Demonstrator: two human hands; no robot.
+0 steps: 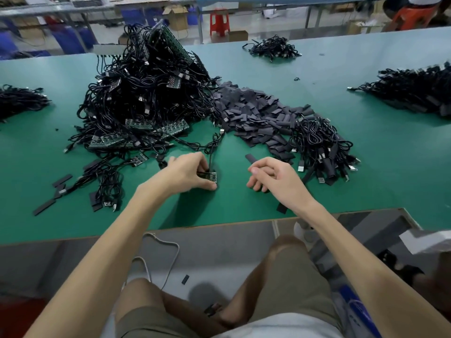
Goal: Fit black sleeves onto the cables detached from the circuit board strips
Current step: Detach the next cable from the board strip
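Currently left hand [186,172] pinches the board [211,176] ending a cable [210,157], right hand [273,178] pinches a sleeve [250,158]; pulling could snag the tangled far pile [146,98].

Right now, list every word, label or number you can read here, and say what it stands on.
No text can be read.
On the small circuit board in the left hand: markings too small.
On the circuit board strips: too small.
On the blue item at lower right: white marks, blurred.
On the cardboard boxes behind: no legible print.
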